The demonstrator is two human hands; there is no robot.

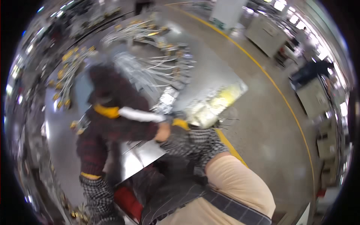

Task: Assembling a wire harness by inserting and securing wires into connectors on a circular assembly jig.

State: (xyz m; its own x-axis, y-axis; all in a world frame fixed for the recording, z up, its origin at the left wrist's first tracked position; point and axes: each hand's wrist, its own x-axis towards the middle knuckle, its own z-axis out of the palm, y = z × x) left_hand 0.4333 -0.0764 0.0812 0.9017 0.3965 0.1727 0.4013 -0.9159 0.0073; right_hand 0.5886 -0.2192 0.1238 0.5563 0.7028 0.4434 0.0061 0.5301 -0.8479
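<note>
My left hand [112, 88], in a dark maroon knitted glove, is closed around a white cable [140, 114] with a yellow end piece [107, 111]. The yellow end lies against the glove, and the white length runs right to my right hand [170, 135]. That hand wears a grey glove with a yellow cuff; its bare fingertips pinch the cable's far end. Motion blurs both hands, so the fine detail of the grip is hidden. Beneath them is a shiny metal tabletop [138, 159].
White cables with yellow ends lie in bundles at the far left [71, 71] and back [138, 32]. Clear plastic-looking strips [138, 67] fan across the middle. A row of grey pieces [182, 71] curves along the right. A yellow-and-silver package [217, 105] sits at the table's right edge.
</note>
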